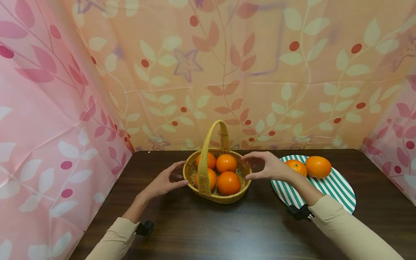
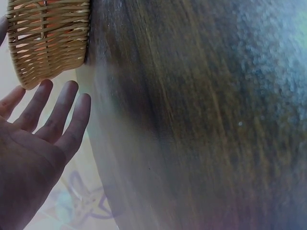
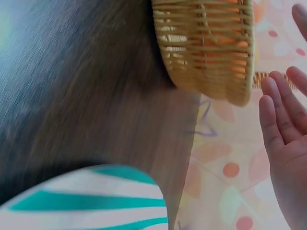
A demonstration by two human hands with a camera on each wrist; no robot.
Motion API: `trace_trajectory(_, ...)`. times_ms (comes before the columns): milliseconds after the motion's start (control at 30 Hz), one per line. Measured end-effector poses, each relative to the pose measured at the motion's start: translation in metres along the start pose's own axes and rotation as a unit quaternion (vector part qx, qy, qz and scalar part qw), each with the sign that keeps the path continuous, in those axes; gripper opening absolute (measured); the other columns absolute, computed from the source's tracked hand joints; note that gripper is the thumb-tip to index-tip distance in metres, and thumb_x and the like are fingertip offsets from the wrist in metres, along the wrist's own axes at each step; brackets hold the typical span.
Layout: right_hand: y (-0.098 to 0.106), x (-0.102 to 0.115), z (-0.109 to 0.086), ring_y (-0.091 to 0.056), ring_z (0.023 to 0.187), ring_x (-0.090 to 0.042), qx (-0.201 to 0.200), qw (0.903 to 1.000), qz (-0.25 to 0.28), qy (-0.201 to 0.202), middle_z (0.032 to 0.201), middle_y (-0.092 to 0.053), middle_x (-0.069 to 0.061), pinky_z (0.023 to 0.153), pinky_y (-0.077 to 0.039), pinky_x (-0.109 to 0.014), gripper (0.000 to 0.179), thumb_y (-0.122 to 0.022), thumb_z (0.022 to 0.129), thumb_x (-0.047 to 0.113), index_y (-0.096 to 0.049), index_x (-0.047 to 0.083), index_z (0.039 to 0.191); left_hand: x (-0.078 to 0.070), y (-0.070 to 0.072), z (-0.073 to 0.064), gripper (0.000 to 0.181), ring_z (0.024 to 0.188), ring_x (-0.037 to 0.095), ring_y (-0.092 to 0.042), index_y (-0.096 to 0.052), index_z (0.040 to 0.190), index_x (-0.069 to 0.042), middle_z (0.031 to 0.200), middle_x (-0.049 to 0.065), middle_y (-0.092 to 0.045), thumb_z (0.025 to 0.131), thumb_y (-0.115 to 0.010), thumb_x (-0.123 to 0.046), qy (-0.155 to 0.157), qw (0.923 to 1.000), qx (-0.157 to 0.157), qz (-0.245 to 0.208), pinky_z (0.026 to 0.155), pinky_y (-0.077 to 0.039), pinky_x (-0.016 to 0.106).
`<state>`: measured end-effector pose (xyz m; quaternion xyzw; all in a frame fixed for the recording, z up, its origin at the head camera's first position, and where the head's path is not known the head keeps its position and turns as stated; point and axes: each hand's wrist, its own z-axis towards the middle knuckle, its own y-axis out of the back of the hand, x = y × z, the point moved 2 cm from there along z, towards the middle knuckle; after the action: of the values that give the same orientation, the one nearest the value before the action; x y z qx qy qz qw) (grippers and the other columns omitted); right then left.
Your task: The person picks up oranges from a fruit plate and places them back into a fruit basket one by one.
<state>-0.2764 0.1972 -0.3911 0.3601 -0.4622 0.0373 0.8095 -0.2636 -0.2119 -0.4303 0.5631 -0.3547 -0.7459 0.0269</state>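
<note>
A yellow woven basket (image 1: 224,198) with a tall arched handle stands on the table, holding several shiny, round orange fruits (image 1: 229,183). My left hand (image 1: 167,180) is at its left side, thumb and fingers spread near the rim. In the left wrist view, that hand's relaxed fingers (image 2: 62,110) are close to the wicker wall (image 2: 53,48); contact is hard to tell. On the right side, my right hand (image 1: 271,166) reaches over the rim edge with bent thumb and fingers apart. The right wrist view shows its extended fingers (image 3: 283,110) beside the basket, gripping nothing.
A green-and-white striped oval plate (image 1: 339,191) lies on the right, under the right forearm, with two orange fruits (image 1: 318,167) on it. The dark wooden table (image 1: 214,231) ends at a patterned cloth backdrop (image 1: 208,90).
</note>
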Motion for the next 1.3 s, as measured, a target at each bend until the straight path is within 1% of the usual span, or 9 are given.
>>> trace_trajectory(133, 0.011, 0.0, -0.01, -0.067, 0.1, -0.032, -0.014, 0.9996, -0.002, -0.023, 0.113, -0.07, -0.016, 0.087, -0.056, -0.038, 0.047, -0.089, 0.081, 0.015, -0.07, 0.007, 0.123, -0.001, 0.0, 0.001, 0.075, 0.114, 0.04, -0.063, -0.036, 0.156, -0.009, 0.145, 0.023, -0.046, 0.095, -0.077, -0.021, 0.0, 1.0, 0.002, -0.005, 0.087, -0.057, 0.043)
trace_trajectory(267, 0.023, -0.001, -0.02, -0.067, 0.098, -0.024, -0.019, 0.9986, -0.029, -0.04, 0.112, -0.071, -0.006, 0.087, -0.056, -0.036, 0.043, -0.088, 0.083, 0.016, -0.07, 0.01, 0.122, -0.003, 0.0, 0.0, 0.074, 0.115, 0.041, -0.062, -0.036, 0.156, -0.009, 0.145, 0.024, -0.046, 0.095, -0.076, -0.019, 0.003, 0.9999, 0.003, -0.009, 0.088, -0.056, 0.044)
trace_trajectory(367, 0.032, -0.001, -0.027, -0.068, 0.097, -0.022, -0.023, 0.9983, -0.041, -0.035, 0.113, -0.07, -0.001, 0.087, -0.056, -0.039, 0.04, -0.086, 0.085, 0.013, -0.07, 0.01, 0.121, -0.004, 0.0, 0.0, 0.075, 0.115, 0.042, -0.062, -0.035, 0.157, -0.009, 0.145, 0.024, -0.046, 0.095, -0.076, -0.019, 0.005, 0.9999, 0.004, -0.012, 0.088, -0.056, 0.045)
trace_trajectory(600, 0.056, -0.003, -0.046, -0.068, 0.098, -0.019, -0.044, 0.9974, -0.044, -0.036, 0.112, -0.071, -0.005, 0.087, -0.055, -0.033, 0.037, -0.083, 0.086, 0.007, -0.07, 0.006, 0.121, -0.003, 0.0, 0.0, 0.074, 0.115, 0.04, -0.062, -0.035, 0.156, -0.01, 0.143, 0.023, -0.048, 0.095, -0.076, -0.02, 0.007, 0.9999, 0.005, -0.006, 0.087, -0.057, 0.044)
trace_trajectory(733, 0.072, -0.002, -0.06, -0.068, 0.099, -0.022, -0.062, 0.9962, -0.043, -0.044, 0.115, -0.07, -0.009, 0.088, -0.054, -0.028, 0.039, -0.082, 0.086, 0.004, -0.068, 0.001, 0.123, 0.0, 0.0, 0.001, 0.074, 0.115, 0.039, -0.063, -0.035, 0.156, -0.011, 0.142, 0.022, -0.048, 0.095, -0.076, -0.022, 0.009, 0.9999, 0.004, -0.005, 0.088, -0.056, 0.045)
trace_trajectory(900, 0.09, -0.003, -0.078, -0.068, 0.099, -0.026, -0.074, 0.9935, -0.073, -0.045, 0.118, -0.068, -0.018, 0.087, -0.053, -0.024, 0.04, -0.08, 0.088, 0.001, -0.067, -0.001, 0.125, 0.0, 0.0, 0.0, 0.075, 0.116, 0.038, -0.062, -0.035, 0.157, -0.013, 0.141, 0.02, -0.049, 0.095, -0.076, -0.025, 0.016, 0.9999, 0.002, -0.005, 0.088, -0.056, 0.044)
trace_trajectory(1033, 0.101, -0.005, -0.096, -0.067, 0.102, -0.022, -0.088, 0.99, -0.088, -0.066, 0.12, -0.066, -0.023, 0.087, -0.052, -0.021, 0.039, -0.078, 0.09, 0.002, -0.066, -0.001, 0.127, 0.001, 0.0, 0.001, 0.076, 0.116, 0.038, -0.062, -0.034, 0.157, -0.014, 0.141, 0.02, -0.049, 0.095, -0.076, -0.026, 0.019, 0.9998, 0.004, -0.007, 0.088, -0.056, 0.044)
trace_trajectory(1133, 0.108, -0.006, -0.11, -0.067, 0.1, -0.02, -0.101, 0.9867, -0.092, -0.087, 0.119, -0.066, -0.021, 0.086, -0.053, -0.02, 0.039, -0.078, 0.091, 0.003, -0.065, -0.001, 0.127, 0.003, 0.0, 0.001, 0.077, 0.116, 0.037, -0.063, -0.035, 0.157, -0.015, 0.141, 0.019, -0.049, 0.094, -0.077, -0.027, 0.023, 0.9997, 0.004, -0.003, 0.089, -0.056, 0.044)
trace_trajectory(1300, 0.119, -0.01, -0.131, -0.068, 0.095, -0.014, -0.137, 0.9774, -0.112, -0.115, 0.116, -0.068, -0.018, 0.08, -0.054, -0.019, 0.039, -0.079, 0.089, 0.003, -0.067, 0.002, 0.126, 0.005, -0.001, 0.001, 0.076, 0.115, 0.037, -0.063, -0.035, 0.157, -0.017, 0.142, 0.019, -0.049, 0.094, -0.077, -0.026, 0.026, 0.9997, 0.003, -0.001, 0.09, -0.055, 0.045)
